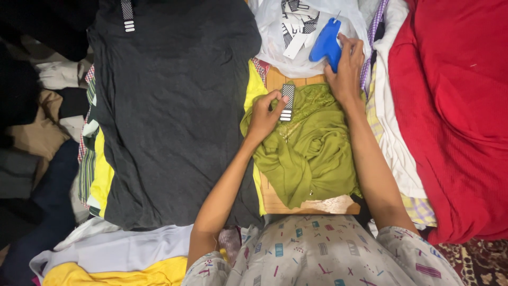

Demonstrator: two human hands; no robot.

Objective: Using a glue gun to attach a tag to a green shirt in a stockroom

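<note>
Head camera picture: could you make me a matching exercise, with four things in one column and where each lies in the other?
Things:
1. striped tag
2. blue tagging gun
3. dark grey shirt
4. red cloth

Places:
A. spread flat on the left pile
B. under the right hand, on a white plastic bag
C. far right side
D. pinched by the left hand, on the green garment

Pairs: 1-D, 2-B, 3-A, 4-C

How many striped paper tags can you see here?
2 clearly: one tag pinched by the left hand on the green garment, another tag on the dark grey shirt. More may lie in the plastic bag.
</note>
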